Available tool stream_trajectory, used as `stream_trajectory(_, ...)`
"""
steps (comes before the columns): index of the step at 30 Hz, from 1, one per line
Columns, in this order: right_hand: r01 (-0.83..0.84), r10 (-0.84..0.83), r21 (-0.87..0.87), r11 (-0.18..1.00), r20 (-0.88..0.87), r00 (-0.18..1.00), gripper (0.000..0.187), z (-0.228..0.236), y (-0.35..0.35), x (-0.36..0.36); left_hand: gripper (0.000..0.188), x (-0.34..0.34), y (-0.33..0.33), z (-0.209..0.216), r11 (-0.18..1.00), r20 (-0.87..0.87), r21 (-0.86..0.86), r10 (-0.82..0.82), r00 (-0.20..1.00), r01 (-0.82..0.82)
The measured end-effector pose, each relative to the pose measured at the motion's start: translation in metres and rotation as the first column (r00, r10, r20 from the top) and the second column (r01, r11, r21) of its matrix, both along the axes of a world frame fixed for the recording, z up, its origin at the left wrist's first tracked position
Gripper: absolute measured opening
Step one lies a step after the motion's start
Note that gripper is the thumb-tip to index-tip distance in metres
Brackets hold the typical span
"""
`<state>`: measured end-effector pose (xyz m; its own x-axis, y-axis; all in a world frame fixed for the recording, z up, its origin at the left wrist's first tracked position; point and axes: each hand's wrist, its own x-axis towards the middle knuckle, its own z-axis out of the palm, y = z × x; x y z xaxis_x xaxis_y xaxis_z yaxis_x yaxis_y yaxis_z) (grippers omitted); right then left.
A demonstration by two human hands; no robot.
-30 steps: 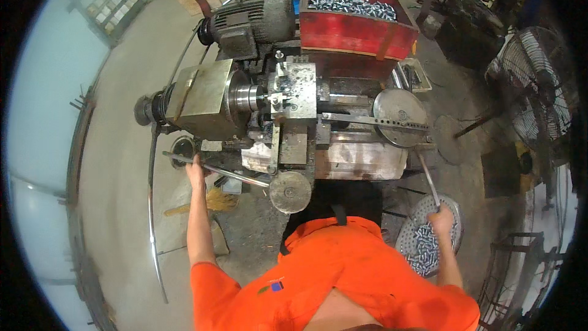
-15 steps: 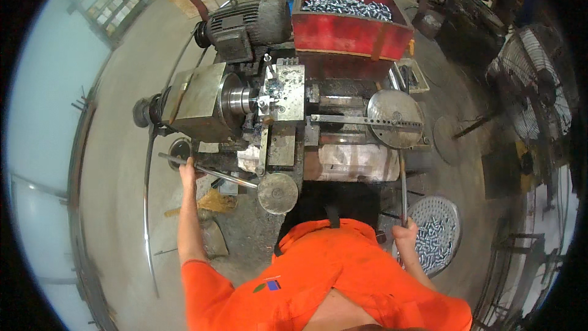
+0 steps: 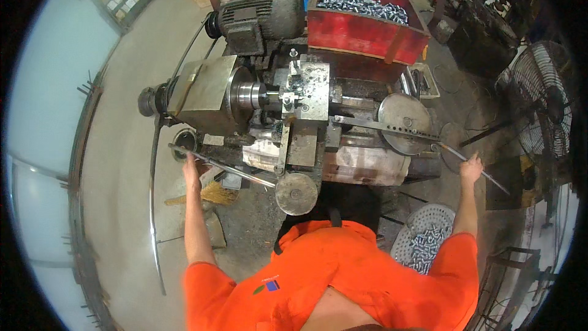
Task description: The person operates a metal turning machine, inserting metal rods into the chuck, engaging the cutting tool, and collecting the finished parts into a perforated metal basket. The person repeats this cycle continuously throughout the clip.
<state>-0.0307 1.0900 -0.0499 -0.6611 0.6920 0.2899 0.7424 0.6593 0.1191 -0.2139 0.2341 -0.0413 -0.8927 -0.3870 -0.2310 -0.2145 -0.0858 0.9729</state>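
Observation:
My left hand (image 3: 190,164) is closed around a long metal lever (image 3: 242,175). That lever runs from a round metal disc (image 3: 296,194) at the front of a small lathe. On the right, my right hand (image 3: 471,168) grips a second rod lever (image 3: 452,151), which slants outward from a larger disc (image 3: 404,116) with a perforated flat bar (image 3: 373,125) across it. Between my hands sits the lathe's spindle (image 3: 247,94), facing a metal tool block (image 3: 315,91) with bolted clamps. A gap separates the two, and small details in it are hard to make out.
Behind the lathe are a dark electric motor (image 3: 260,18) and a red box (image 3: 361,32) full of small metal parts. A perforated basin (image 3: 401,245) with similar parts stands low at right. A fan (image 3: 545,89) is far right; a straw broom (image 3: 214,193) lies left.
My right hand has swung its lever upward and outward to the right. The tool block has shifted right, away from the spindle. My left hand keeps its hold with little movement.

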Motion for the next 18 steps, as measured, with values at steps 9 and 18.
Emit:
stream_trajectory(9, -0.345, 0.249, -0.321, 0.882, -0.304, 0.92, 0.071, -0.036, -0.138, 0.055, 0.048, 0.02, 0.006, -0.091, -0.067, 0.563, -0.824, -0.208, 0.8, 0.562)
stream_trajectory(18, -0.453, 0.296, -0.502, 0.737, -0.363, 0.884, 0.037, 0.013, -0.213, 0.029, 0.047, 0.034, 0.023, -0.15, 0.151, 0.609, -0.774, -0.089, 0.788, 0.615)
